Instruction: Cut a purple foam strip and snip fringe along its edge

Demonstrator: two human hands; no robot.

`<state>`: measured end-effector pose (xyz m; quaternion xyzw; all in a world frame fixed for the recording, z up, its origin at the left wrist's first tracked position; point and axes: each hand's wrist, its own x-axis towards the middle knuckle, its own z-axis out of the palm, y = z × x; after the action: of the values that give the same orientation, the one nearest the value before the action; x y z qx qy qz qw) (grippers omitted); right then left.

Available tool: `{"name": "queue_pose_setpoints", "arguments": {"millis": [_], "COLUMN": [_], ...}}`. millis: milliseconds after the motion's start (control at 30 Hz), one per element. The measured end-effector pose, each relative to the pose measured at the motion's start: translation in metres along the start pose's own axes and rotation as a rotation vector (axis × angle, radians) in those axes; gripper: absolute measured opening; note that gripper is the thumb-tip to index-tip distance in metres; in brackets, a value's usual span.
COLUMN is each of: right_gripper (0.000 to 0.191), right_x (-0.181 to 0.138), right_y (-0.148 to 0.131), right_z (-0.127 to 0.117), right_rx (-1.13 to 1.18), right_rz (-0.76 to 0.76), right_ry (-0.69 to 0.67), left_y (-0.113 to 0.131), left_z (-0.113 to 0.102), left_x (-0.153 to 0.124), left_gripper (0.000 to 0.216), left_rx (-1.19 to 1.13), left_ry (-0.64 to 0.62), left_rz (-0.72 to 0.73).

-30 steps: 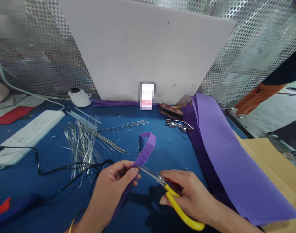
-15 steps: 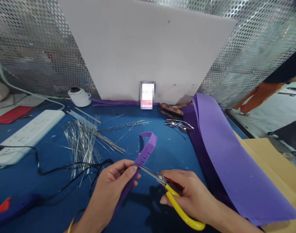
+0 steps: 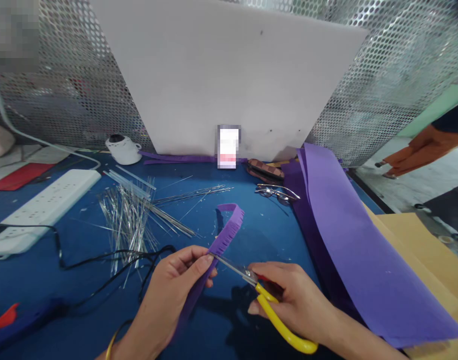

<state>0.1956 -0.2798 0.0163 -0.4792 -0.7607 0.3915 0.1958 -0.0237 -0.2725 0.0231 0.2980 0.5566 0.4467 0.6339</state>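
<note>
My left hand pinches a long purple paper strip between thumb and fingers. Small cuts fringe the strip's right edge, and its far end curls over to the left. Below the hand the strip runs down toward me. My right hand is closed around the yellow handles of a pair of scissors. The blades point up and left, and their tips meet the strip's edge right by my left thumb. Part of the handles is hidden by my right fingers.
Thin wires lie in a heap on the blue table, left of centre. Further left are a white power strip and a blue-and-red tool. Glasses, a checkered pouch and purple sheets lie to the right. A white mug stands behind.
My hands, the strip and the scissors have hardly moved. In the background at right, a person in orange trousers has shifted to the right.
</note>
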Motion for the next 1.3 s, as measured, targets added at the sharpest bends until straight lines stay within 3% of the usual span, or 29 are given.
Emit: {"name": "queue_pose_setpoints", "arguments": {"millis": [133, 300, 433, 533, 800, 1300], "right_gripper": [0.034, 0.029, 0.030, 0.031, 0.029, 0.030], "right_x": [0.0004, 0.0015, 0.0029, 0.0034, -0.0006, -0.0024], "right_y": [-0.0006, 0.0053, 0.0083, 0.0051, 0.0006, 0.0034], "right_z": [-0.0006, -0.0008, -0.0004, -0.0007, -0.0011, 0.0018], "right_rx": [0.106, 0.415, 0.502, 0.448, 0.038, -0.002], "right_rz": [0.044, 0.099, 0.091, 0.117, 0.055, 0.030], "right_ry": [-0.053, -0.183, -0.203, -0.174, -0.030, -0.005], "left_y": [0.0002, -0.0007, -0.0010, -0.0005, 0.0036, 0.0007], "left_z": [-0.0024, -0.0044, -0.0029, -0.0015, 0.0028, -0.0003], "left_x": [0.0018, 0.0032, 0.0031, 0.0030, 0.0007, 0.0012], "left_gripper": [0.018, 0.022, 0.019, 0.017, 0.022, 0.020], "left_rx": [-0.042, -0.093, -0.100, -0.070, 0.111, 0.191], "left_ry": [-0.046, -0.128, -0.119, -0.073, 0.012, 0.019], "left_rz": [-0.042, -0.088, -0.098, -0.094, 0.044, 0.116]}}
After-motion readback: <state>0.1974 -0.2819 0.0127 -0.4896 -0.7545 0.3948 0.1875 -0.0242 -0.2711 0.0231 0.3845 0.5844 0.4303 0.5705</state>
